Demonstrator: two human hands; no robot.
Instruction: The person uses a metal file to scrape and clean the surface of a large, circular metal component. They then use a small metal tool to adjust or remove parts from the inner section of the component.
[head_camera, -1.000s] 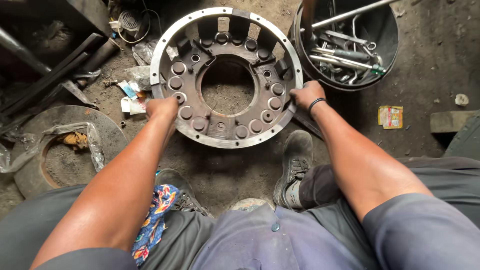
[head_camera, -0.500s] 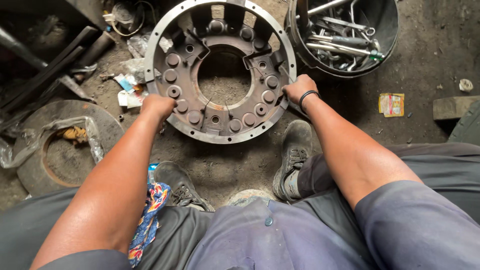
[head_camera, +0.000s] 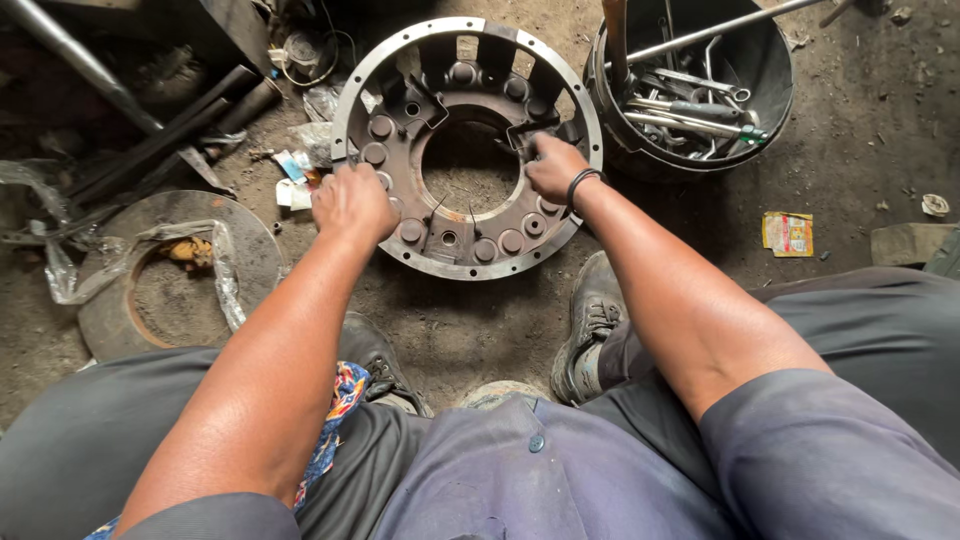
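a large round rusty steel clutch cover with a wide centre hole and a ring of round bosses (head_camera: 467, 150) lies flat on the dirt floor (head_camera: 690, 215), its open face turned up toward the camera. being a ring, it has no real long axis; its raised notched wall runs round the far half and its flat bolted flange faces the person.

the left hand (head_camera: 352, 203) rests knuckles-up on the near-left part of the ring, fingers curled down over the flange by the bosses; whether they pinch the metal or only press on it cannot be told. the right hand (head_camera: 553, 166), with a dark band at the wrist, sits on the inner right side of the ring just beside the centre hole, fingers bent onto a bracket there; its hold is likewise hidden under the hand.

just right of the right hand, near but apart from the cover, stands a black round bucket full of spanners and steel rods (head_camera: 690, 80). left of the left hand lie scraps of paper (head_camera: 293, 180), and farther left a worn grey disc with clear plastic wrap over it (head_camera: 175, 270). below the hands, a dusty grey shoe (head_camera: 590, 320) rests on the floor between the person's grey-trousered knees.
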